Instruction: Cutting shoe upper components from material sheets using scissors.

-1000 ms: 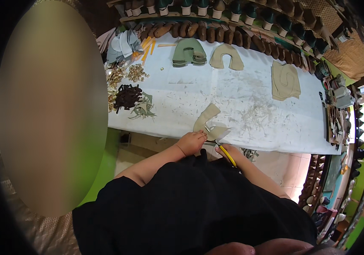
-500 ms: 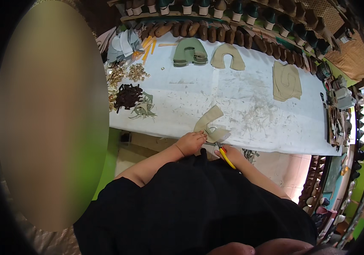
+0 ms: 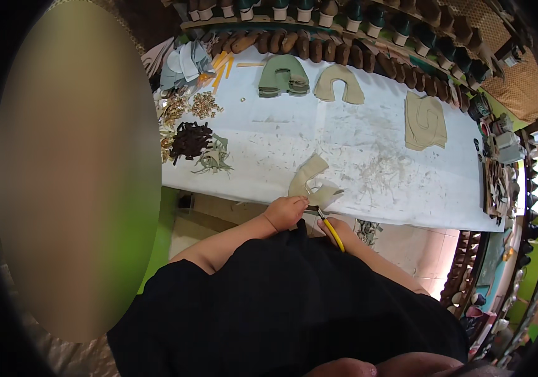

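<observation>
My left hand (image 3: 286, 212) is closed on the near edge of a curved, beige U-shaped piece of material (image 3: 310, 171) at the table's front edge. My right hand (image 3: 338, 231) is wrapped around a yellow-handled cutting tool (image 3: 332, 235), like scissors or snips; its exact kind is hard to make out. The tool's narrow metal end points up at the piece's lower edge, close to my left fingertips. Whether the blades touch the piece I cannot tell. The piece's far arm lies over the white table, and its other arm bends off to the right.
The white-covered table (image 3: 269, 141) carries a green stack of U-shaped pieces (image 3: 275, 68), beige U pieces (image 3: 339, 74) and beige sheets (image 3: 425, 125). At left lie gold bits (image 3: 205, 105), dark brown strips (image 3: 190, 141) and green offcuts (image 3: 217, 157). Wooden shoe lasts (image 3: 330, 51) line the back.
The beige piece has turned slightly, its right arm lifting a little. The cutting tool has shifted slightly left and stands steeper. My left hand stays on the piece.
</observation>
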### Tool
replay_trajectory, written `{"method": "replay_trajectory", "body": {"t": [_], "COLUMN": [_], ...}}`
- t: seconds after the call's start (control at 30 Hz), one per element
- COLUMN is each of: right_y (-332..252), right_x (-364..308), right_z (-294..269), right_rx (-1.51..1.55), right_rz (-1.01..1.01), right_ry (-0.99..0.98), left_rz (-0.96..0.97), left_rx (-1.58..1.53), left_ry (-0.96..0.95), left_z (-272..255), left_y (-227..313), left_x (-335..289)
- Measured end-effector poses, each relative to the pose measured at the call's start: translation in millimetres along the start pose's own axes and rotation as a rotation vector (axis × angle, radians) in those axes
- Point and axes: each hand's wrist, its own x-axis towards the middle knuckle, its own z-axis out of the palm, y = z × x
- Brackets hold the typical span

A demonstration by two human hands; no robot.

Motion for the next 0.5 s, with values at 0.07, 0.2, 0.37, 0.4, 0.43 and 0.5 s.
{"method": "replay_trajectory", "body": {"t": [0.07, 0.2, 0.37, 0.4, 0.43, 0.5], "right_y": [3.6, 5.9, 7.1, -3.9, -11.3, -14.5], "right_x": [3.5, 9.2, 8.8, 3.7, 0.2, -2.7], "right_z": [0.9, -1.8, -5.2, -11.1, -14.8, -17.3], "right_rx": [0.038, 0.004, -0.029, 0.022, 0.072, 0.058], "right_rz": [-0.01, 0.02, -0.028, 0.064, 0.156, 0.145], "right_ry": [-0.021, -0.061, -0.002, -0.05, -0.098, -0.084], "left_rz": [-0.03, 0.032, 0.046, 0.074, 0.101, 0.113], "left_rx": [-0.006, 0.051, 0.181, 0.171, 0.161, 0.158], "left_ry": [0.005, 0.021, 0.049, 0.008, -0.033, -0.049], "left_z": [-1.7, -7.8, -23.4, -22.9, -21.3, -18.3], "left_y": [2.8, 1.7, -4.3, -12.5, -19.4, -27.6], "left_x": [1.7, 5.6, 3.2, 0.5, -1.7, -2.4]}}
